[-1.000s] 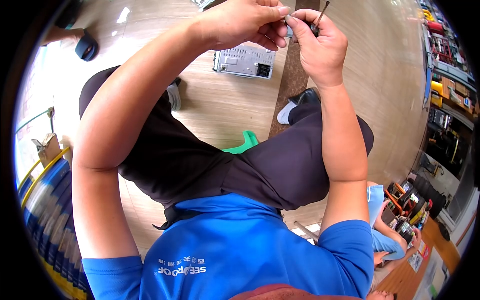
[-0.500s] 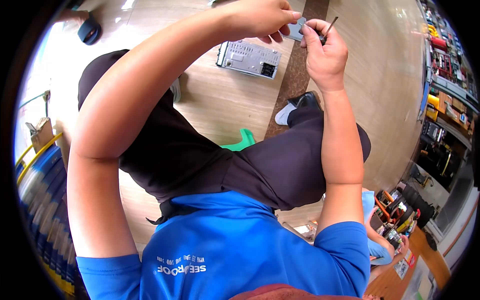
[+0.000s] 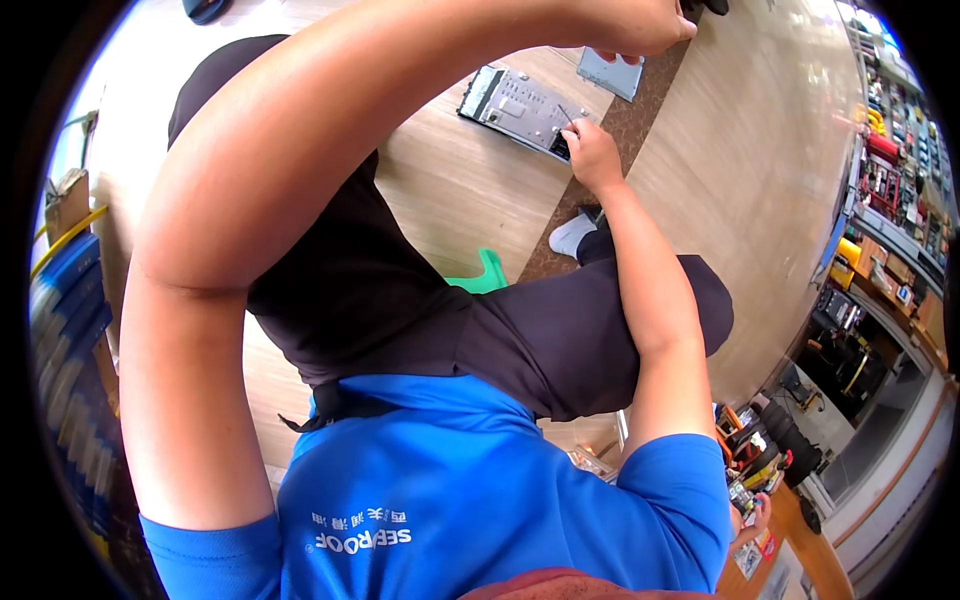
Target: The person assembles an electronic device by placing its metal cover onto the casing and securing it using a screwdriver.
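A silver car radio lies on the floor, its perforated metal casing facing up. My right hand is at its right-hand end, closed on a thin screwdriver whose narrow shaft rises over the casing; the handle is hidden in the fingers. Farther out, my left hand is held at the top edge of the view, fingers curled and fingertips together. Whatever it may hold cannot be made out. Below that hand, a flat grey metal cover rests on the floor, partly hidden by the fingers.
A green plastic piece shows between my legs. Shelves with tools and parts line the right side. Another person's hand is at a cluttered wooden bench at lower right. Blue stacked items stand at left.
My hands have moved apart: the right came down to the radio with the screwdriver, the left reached out to the upper right. The grey cover, earlier at my hands, now lies on the floor.
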The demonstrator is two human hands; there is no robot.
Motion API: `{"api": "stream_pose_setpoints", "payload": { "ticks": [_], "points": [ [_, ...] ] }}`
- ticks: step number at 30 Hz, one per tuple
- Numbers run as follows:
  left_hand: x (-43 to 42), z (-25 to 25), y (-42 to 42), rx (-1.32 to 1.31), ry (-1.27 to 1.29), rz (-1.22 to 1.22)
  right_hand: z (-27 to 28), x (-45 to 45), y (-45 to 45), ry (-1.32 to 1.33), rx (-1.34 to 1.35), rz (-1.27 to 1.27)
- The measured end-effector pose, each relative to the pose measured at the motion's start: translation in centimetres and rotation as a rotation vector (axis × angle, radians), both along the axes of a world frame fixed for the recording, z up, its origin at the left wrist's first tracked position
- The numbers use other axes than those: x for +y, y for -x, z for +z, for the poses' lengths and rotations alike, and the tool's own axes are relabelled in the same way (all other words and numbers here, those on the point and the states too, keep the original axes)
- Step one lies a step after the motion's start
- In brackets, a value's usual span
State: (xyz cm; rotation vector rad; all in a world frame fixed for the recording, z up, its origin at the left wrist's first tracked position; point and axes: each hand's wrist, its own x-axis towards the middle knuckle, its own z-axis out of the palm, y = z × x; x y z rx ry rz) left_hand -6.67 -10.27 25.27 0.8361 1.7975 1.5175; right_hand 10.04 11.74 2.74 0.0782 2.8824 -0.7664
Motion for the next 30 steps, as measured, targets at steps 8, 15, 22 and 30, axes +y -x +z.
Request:
{"api": "stream_pose_setpoints", "payload": {
  "ticks": [8,15,22,30],
  "points": [
    [0.4,-0.7,0.6,0.137,0.010,0.045,-1.1,0.3,0.6,-0.108,-0.004,0.108],
    [0.1,-0.6,0.4,0.123,0.069,0.085,-1.5,0.5,0.8,-0.246,-0.010,0.221],
    [0.9,-2.0,0.4,0.149,0.064,0.124,-1.5,0.2,1.0,-0.351,-0.049,0.272],
    [1.1,-2.4,0.5,0.204,0.068,0.075,-1.8,0.3,1.3,-0.150,-0.078,0.052]
  ]
}}
